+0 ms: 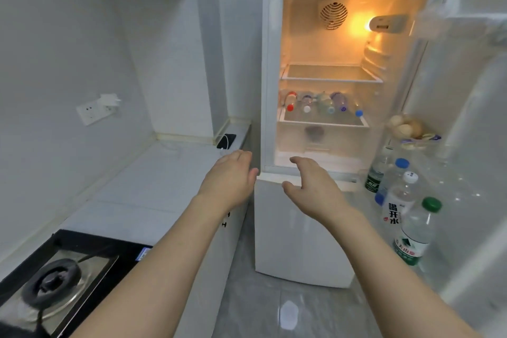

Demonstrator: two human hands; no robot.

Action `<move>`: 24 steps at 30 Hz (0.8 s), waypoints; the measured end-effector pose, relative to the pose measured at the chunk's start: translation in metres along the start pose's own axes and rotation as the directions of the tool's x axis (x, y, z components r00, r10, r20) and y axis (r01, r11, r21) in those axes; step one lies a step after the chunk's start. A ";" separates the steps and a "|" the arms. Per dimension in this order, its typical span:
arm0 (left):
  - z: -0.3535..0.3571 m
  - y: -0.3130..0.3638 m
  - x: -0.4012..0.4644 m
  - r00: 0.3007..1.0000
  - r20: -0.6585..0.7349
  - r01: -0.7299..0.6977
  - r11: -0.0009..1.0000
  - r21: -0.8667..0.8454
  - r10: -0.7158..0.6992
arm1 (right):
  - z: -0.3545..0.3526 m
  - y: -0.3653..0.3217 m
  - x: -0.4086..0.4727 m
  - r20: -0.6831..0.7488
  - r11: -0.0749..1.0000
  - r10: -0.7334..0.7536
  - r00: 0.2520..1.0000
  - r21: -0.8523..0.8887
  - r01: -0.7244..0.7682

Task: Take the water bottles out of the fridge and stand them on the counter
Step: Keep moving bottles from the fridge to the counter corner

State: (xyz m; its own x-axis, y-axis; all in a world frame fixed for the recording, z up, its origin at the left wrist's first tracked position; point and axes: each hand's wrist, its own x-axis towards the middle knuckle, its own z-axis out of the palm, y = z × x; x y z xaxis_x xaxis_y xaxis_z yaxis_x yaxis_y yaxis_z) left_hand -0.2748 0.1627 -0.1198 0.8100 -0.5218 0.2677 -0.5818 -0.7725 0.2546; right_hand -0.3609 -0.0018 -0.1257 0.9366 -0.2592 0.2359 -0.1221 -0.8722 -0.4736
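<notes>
While the fridge (329,90) stood open with its lamp glowing, both of the person's arms reached toward it, yet neither had got as far as the shelves. The left hand (229,180) hung with fingers loosely together, holding nothing, above the right edge of the counter (164,173). The right hand (312,186) was spread, thumb apart from the fingers, empty, in front of the fridge's lower compartment. Five water bottles (315,103) lay on their sides in a row on the middle shelf (323,121), caps toward the room. More bottles (403,200) stood upright in the door rack (452,200) on the right. Judging by the look, they were thin clear plastic, probably full and cold, so likely slick and easily dented. Gripping round the body just behind the cap seemed safest.
</notes>
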 end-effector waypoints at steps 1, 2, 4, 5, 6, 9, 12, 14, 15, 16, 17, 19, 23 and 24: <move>0.006 0.005 0.013 1.000 0.009 -0.017 1.000 -0.009 0.017 | 0.000 0.010 0.007 0.000 1.000 0.016 1.000 0.004 -0.016; 0.012 0.008 0.025 0.999 0.016 -0.034 0.999 -0.016 0.034 | 0.000 0.018 0.014 -0.003 1.000 0.030 1.000 0.003 -0.030; 0.028 0.013 0.056 0.997 0.030 -0.072 0.997 -0.025 0.073 | 0.002 0.038 0.033 -0.013 0.998 0.060 0.998 -0.015 -0.060; 0.035 0.014 0.071 0.995 0.029 -0.090 0.996 -0.029 0.091 | 0.003 0.046 0.043 -0.018 0.997 0.069 0.997 -0.023 -0.070; 0.042 0.014 0.086 0.994 0.025 -0.109 0.994 -0.030 0.110 | 0.004 0.054 0.054 -0.025 0.996 0.078 0.997 -0.029 -0.079; 0.061 0.011 0.140 0.990 0.027 -0.140 0.989 -0.042 0.142 | 0.010 0.076 0.099 -0.049 0.993 0.111 0.993 -0.039 -0.113; 0.072 0.005 0.194 0.988 0.031 -0.151 0.986 -0.075 0.153 | 0.012 0.092 0.149 -0.058 0.989 0.138 0.989 -0.050 -0.141; 0.077 0.000 0.233 0.987 0.038 -0.148 0.981 -0.122 0.154 | 0.012 0.101 0.187 -0.062 0.987 0.149 0.987 -0.052 -0.153; 0.080 -0.002 0.252 0.988 0.041 -0.140 0.978 -0.154 0.148 | 0.011 0.104 0.206 -0.064 0.986 0.155 0.986 -0.051 -0.158; 0.084 -0.004 0.274 0.989 0.052 -0.129 0.973 -0.190 0.142 | 0.011 0.109 0.228 -0.069 0.985 0.164 0.984 -0.047 -0.168; 0.089 -0.003 0.291 0.989 0.062 -0.116 0.966 -0.229 0.133 | 0.011 0.113 0.246 -0.079 0.983 0.172 0.982 -0.046 -0.176; 0.103 0.001 0.319 0.989 0.098 -0.077 0.944 -0.322 0.114 | 0.011 0.123 0.274 -0.105 0.981 0.185 0.977 -0.037 -0.190; 0.139 0.012 0.365 0.982 0.191 0.085 0.874 -0.479 0.009 | 0.020 0.151 0.314 -0.085 0.968 0.247 0.965 -0.017 -0.250; 0.148 0.015 0.379 0.977 0.214 0.130 0.854 -0.504 -0.022 | 0.021 0.161 0.324 -0.076 0.963 0.268 0.961 -0.020 -0.270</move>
State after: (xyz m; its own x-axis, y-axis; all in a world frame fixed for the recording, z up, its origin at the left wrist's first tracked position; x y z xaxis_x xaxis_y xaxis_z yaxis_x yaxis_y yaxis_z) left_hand 0.0338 -0.1002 -0.1521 0.8199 -0.5697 0.0568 -0.4286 -0.5450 0.7206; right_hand -0.0702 -0.2175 -0.1432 0.8421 -0.5138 0.1639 -0.3770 -0.7781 -0.5024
